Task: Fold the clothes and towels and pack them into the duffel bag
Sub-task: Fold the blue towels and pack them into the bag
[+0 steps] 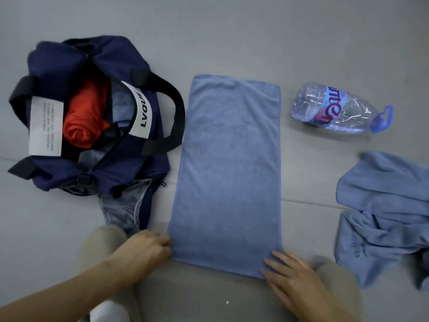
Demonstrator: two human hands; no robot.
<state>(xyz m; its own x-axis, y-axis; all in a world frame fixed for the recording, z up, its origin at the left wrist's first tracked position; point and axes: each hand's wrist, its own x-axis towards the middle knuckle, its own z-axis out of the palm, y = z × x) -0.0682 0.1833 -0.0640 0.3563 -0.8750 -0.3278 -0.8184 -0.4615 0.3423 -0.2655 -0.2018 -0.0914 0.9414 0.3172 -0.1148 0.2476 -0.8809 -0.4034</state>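
Observation:
A blue towel (228, 168) lies flat on the floor as a long rectangle, its near end over my lap. My left hand (148, 246) pinches the towel's near left corner with curled fingers. My right hand (290, 277) lies flat with straight fingers on the near right corner. To the left stands the navy duffel bag (130, 159), open at the top, with a rolled red garment (83, 117) and some pale blue cloth inside. A crumpled blue garment (383, 217) lies at the right.
A clear plastic water bottle (336, 110) with a blue handle lies on its side at the back right. My legs in beige trousers (209, 296) fill the near edge. The floor is grey.

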